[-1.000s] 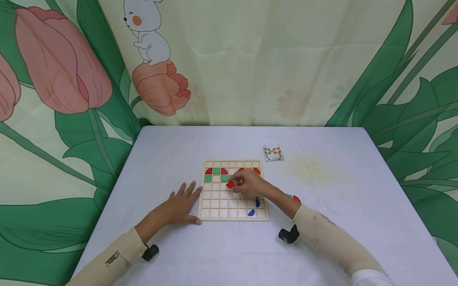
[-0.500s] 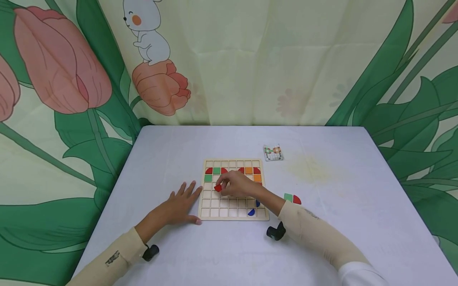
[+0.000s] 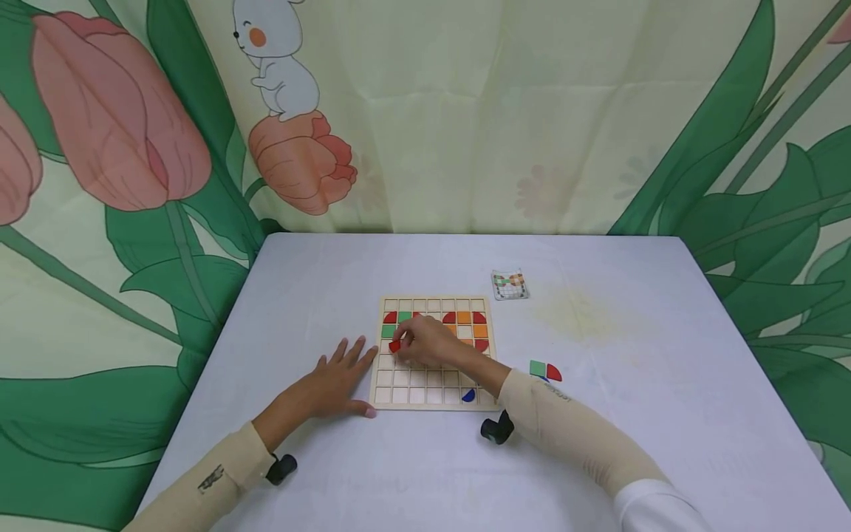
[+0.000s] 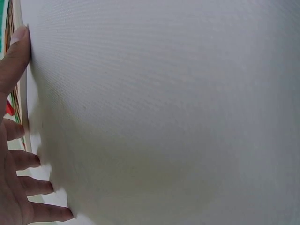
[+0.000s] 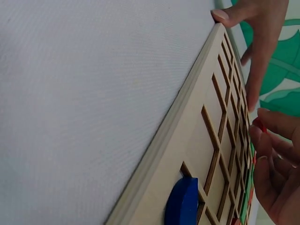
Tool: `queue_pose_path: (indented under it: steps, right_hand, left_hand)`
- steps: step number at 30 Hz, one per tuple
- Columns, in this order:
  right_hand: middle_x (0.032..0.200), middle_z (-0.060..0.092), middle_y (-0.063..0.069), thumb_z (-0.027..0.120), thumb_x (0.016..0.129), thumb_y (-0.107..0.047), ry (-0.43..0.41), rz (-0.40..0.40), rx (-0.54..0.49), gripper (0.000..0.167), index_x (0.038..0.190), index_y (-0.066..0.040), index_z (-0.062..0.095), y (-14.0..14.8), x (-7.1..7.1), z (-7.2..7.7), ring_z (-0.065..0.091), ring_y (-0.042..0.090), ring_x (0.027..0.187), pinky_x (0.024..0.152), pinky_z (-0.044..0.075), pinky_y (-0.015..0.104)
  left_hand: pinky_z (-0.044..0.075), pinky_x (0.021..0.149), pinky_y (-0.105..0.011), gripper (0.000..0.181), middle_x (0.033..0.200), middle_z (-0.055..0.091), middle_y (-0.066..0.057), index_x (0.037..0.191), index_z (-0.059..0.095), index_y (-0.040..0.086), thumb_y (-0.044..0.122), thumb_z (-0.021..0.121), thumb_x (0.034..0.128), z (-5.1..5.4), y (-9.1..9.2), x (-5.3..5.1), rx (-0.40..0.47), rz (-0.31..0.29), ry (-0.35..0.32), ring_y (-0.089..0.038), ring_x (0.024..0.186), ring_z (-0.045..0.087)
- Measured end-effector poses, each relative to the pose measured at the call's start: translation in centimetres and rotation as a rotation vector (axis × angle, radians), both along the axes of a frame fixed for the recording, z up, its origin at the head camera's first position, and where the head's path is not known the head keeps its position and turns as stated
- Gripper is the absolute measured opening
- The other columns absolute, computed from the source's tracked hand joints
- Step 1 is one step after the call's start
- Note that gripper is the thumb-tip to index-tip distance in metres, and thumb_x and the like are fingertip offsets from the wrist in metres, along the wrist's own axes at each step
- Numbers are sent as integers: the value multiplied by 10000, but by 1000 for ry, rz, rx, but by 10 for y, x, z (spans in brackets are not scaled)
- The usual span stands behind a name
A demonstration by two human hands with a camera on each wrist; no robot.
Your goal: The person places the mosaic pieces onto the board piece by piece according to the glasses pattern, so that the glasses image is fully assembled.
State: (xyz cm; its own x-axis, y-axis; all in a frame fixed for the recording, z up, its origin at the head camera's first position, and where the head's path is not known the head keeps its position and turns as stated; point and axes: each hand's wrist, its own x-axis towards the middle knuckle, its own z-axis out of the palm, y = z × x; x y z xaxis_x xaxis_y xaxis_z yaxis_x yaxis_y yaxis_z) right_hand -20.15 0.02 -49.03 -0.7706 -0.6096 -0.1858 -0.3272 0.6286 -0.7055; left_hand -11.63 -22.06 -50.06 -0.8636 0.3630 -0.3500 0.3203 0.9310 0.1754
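In the head view, my right hand point(image 3: 428, 341) pinches a red quarter-circle piece point(image 3: 395, 346) between thumb and fingertips, over the left side of a wooden grid board point(image 3: 425, 405). The left hand point(image 3: 337, 383) lies spread on the table, its fingertips and thumb at the board's left edge. Red, green and orange pieces sit in the board's upper rows, such as an orange square point(image 3: 464, 317) and a green square point(image 3: 388, 331). A blue piece point(image 3: 468, 396) lies in the lower right of the grid. My right hand hides part of the middle rows.
Right of the board, a green square point(image 3: 537, 368) and a red quarter-circle point(image 3: 553, 372) lie on the white-covered table point(image 3: 598, 295), partly beside my right sleeve, with a sliver of blue below. Behind the board's right corner is a small pattern card point(image 3: 510, 284).
My right hand has moved left across the board with the red quarter-circle, from the middle toward the left columns. The left hand has stayed in place.
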Motion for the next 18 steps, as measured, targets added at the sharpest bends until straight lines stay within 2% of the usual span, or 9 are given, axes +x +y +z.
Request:
queue_pose_path:
  steps: [6, 18]
  right_hand:
    - [733, 657, -72, 794, 860, -169, 61, -27, 33, 213, 1068, -145, 757, -4, 0, -3, 600, 105, 677, 610, 480, 255]
    - [765, 664, -74, 811, 844, -211, 86, -45, 46, 234, 1061, -149, 753, -12, -2, -8, 602, 94, 683, 607, 465, 262]
  left_hand:
    - [314, 1063, -744, 1114, 1672, 154, -199, 1604, 243, 128, 674, 739, 768, 1, 2, -3, 8, -11, 2, -520, 1505, 151]
    - [312, 1063, -746, 1119, 1674, 149, -195, 1606, 238, 139, 682, 736, 764, 0, 1, -1, 3, -10, -8, -519, 1507, 142]
